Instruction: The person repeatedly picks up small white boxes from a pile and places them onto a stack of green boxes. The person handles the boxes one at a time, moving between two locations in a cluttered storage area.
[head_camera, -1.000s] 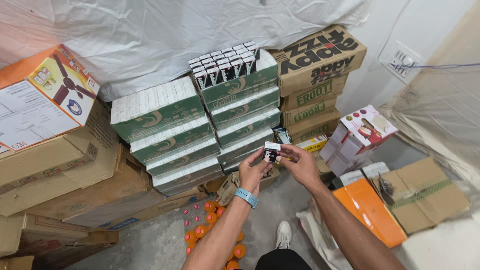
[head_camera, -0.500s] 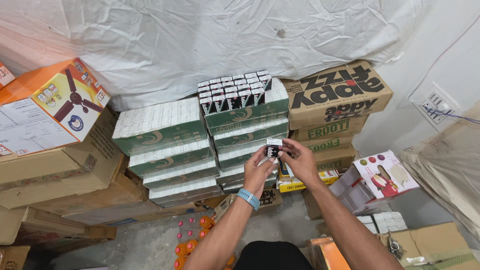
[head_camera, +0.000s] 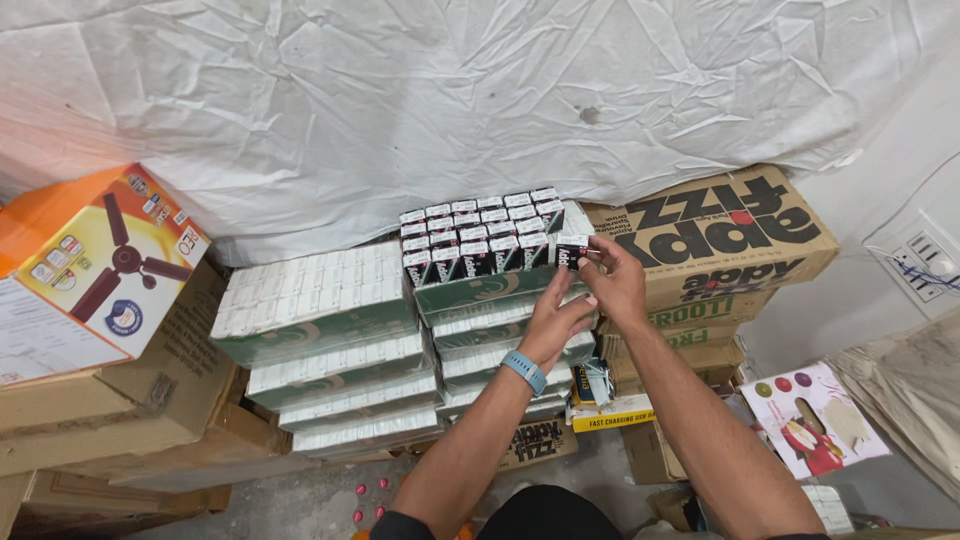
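Observation:
My right hand pinches a small black and white carton at the right end of the front row of several like cartons standing on top of a stack of green and white trays. My left hand, with a blue wristband, rests against the front of that stack just below the carton, fingers together, holding nothing.
A second, lower stack of green and white trays stands to the left. Brown cardboard boxes are piled to the right, an orange fan box on cartons to the left. A white sheet covers the wall behind.
Both hands have lifted the small carton up from chest height to the top of the tray stack, at the right end of the front row. The view has tilted upward.

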